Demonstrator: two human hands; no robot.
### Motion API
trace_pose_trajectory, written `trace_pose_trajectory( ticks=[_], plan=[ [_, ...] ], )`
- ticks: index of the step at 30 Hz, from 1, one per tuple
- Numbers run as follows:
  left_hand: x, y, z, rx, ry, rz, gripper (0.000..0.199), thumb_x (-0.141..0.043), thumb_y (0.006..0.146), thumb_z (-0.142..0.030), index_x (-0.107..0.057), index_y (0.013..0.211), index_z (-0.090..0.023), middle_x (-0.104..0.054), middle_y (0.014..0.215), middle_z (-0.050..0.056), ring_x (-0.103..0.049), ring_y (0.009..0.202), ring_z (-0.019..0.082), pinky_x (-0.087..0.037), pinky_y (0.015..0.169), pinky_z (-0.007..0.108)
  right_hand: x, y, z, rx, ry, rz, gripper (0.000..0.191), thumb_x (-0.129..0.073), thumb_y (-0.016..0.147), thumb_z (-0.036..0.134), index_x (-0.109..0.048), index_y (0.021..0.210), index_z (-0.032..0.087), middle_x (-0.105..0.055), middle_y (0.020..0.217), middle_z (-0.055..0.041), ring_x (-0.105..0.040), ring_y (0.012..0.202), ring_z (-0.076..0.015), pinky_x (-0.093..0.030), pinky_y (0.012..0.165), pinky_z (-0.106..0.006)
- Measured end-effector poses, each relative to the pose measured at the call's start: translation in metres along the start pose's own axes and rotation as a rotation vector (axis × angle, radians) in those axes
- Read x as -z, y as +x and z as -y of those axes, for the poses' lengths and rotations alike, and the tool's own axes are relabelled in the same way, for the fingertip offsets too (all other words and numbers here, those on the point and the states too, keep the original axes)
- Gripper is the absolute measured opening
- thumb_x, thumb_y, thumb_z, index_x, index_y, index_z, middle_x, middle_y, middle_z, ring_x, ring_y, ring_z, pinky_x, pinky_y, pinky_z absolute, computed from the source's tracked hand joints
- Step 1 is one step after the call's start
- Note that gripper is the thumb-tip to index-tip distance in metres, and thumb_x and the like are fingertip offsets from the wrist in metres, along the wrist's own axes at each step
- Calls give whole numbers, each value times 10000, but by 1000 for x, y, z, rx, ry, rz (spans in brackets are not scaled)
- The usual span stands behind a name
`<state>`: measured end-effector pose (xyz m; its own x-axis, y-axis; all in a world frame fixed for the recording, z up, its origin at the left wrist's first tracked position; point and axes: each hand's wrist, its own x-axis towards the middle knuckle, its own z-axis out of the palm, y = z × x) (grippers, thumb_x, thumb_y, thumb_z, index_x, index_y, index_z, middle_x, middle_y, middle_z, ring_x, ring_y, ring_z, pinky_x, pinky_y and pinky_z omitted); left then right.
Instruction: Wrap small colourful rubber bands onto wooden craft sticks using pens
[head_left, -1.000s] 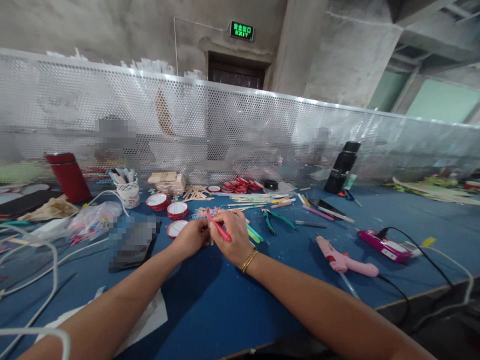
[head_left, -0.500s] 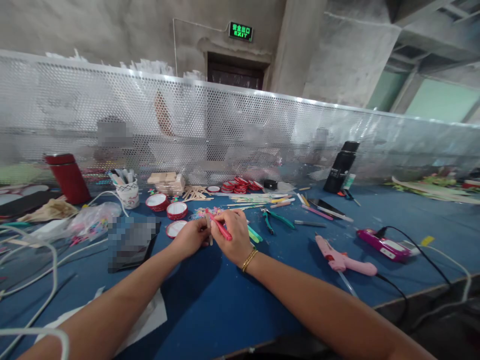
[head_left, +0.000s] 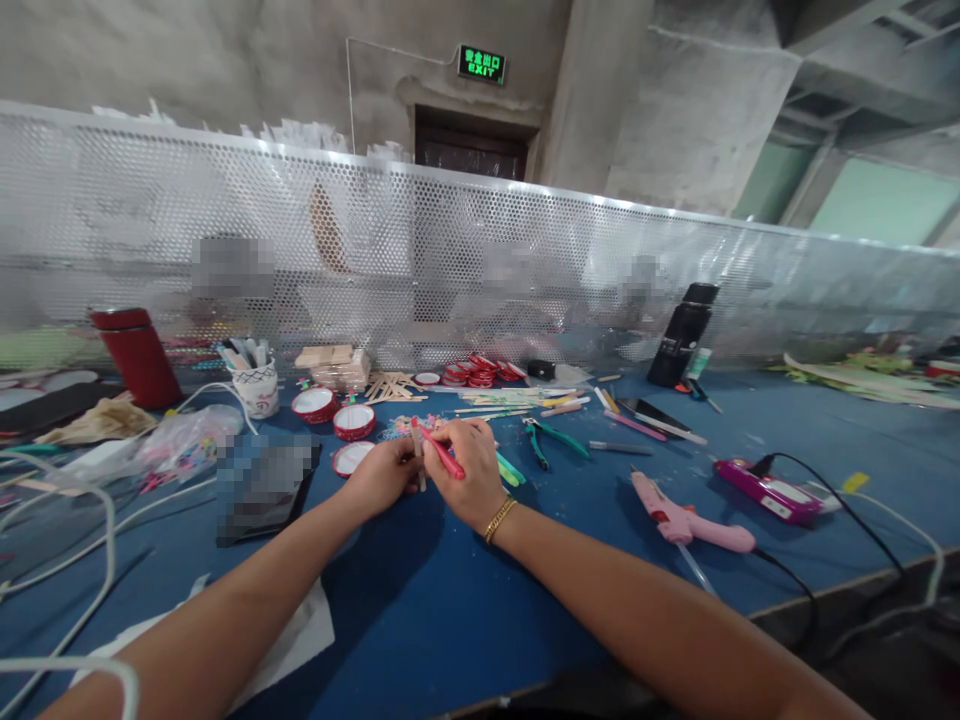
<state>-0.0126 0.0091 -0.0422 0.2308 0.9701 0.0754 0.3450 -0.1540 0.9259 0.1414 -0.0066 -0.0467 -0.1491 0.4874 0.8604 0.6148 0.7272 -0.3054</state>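
My left hand point(head_left: 386, 473) is closed on a small wooden stick point(head_left: 418, 465), held upright just above the blue table point(head_left: 420, 610). In my right hand point(head_left: 472, 475) is a red marker pen point(head_left: 448, 458), gripped like a pencil, with its tip at the upper part of the stick. Whether tip and stick touch I cannot tell. Red-rimmed round pieces with white faces point(head_left: 354, 421) lie left of my hands. Small colourful bits point(head_left: 405, 425) are spread just behind them, and green markers point(head_left: 510, 468) lie by my right hand.
A pink glue gun point(head_left: 690, 522), green-handled pliers point(head_left: 555, 438) and a purple device point(head_left: 772, 490) with cables lie to the right. Wooden sticks point(head_left: 397, 386) and a pen cup point(head_left: 255, 385) stand behind. A dark tablet point(head_left: 274, 485) lies left. A perforated metal screen point(head_left: 450, 250) closes off the back.
Both hands stay in nearly the same place. The red marker has shifted very slightly against the stick.
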Motion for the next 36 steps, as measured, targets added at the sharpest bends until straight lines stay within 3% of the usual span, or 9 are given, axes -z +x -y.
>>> trace_pose_trajectory(
  ticks=[36],
  plan=[
    [0,-1,-1,3,-27,15,256,-656,641,-379,-565,755,-169,-556,593,-30,-524,529,111,-449,517,230,-1,2,3,20,20,7,80,-514,894,273,-552,861,210,-639,818,-8,-585,817,-164,-353,929,-364]
  ],
)
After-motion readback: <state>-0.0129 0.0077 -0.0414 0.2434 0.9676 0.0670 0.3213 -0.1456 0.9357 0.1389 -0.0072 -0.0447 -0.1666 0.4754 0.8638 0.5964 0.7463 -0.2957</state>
